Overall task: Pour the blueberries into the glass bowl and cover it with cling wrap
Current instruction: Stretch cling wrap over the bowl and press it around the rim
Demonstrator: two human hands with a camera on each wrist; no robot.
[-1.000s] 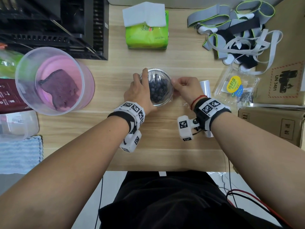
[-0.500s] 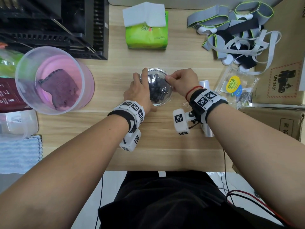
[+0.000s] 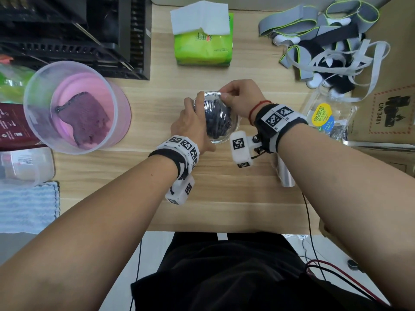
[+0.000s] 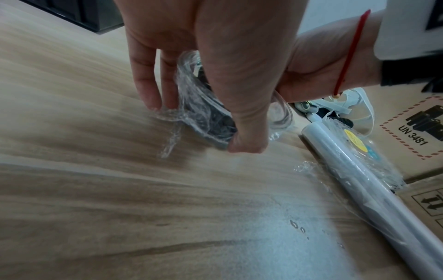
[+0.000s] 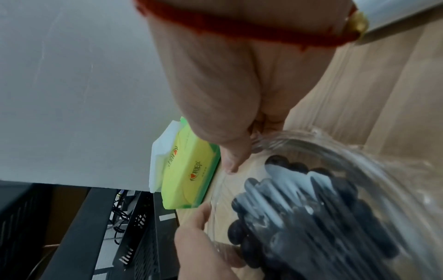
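Note:
A glass bowl (image 3: 234, 129) full of blueberries (image 3: 217, 125) stands mid-table with cling wrap (image 4: 191, 106) stretched over it. My left hand (image 3: 190, 124) grips the bowl's left side, fingers curled around the far wall and thumb (image 4: 246, 132) at the near wall. At the bowl's far rim my right hand (image 3: 226, 97) pinches the wrap, its thumb (image 5: 230, 157) right at the rim. A loose tail of wrap trails onto the table in the left wrist view. The cling wrap roll (image 3: 284, 173) lies to the right, partly under my right forearm.
A clear blueberry box (image 3: 330, 117) with a yellow label and cardboard boxes (image 3: 393, 113) stand at the right. A green tissue pack (image 3: 203, 43) sits behind the bowl, straps (image 3: 325, 46) at the back right. A pink tub (image 3: 76, 108) and black rack (image 3: 74, 34) are on the left.
My right hand has moved from the bowl's right side up and over to its far rim, taking the wrap with it. The left hand has kept its hold on the bowl.

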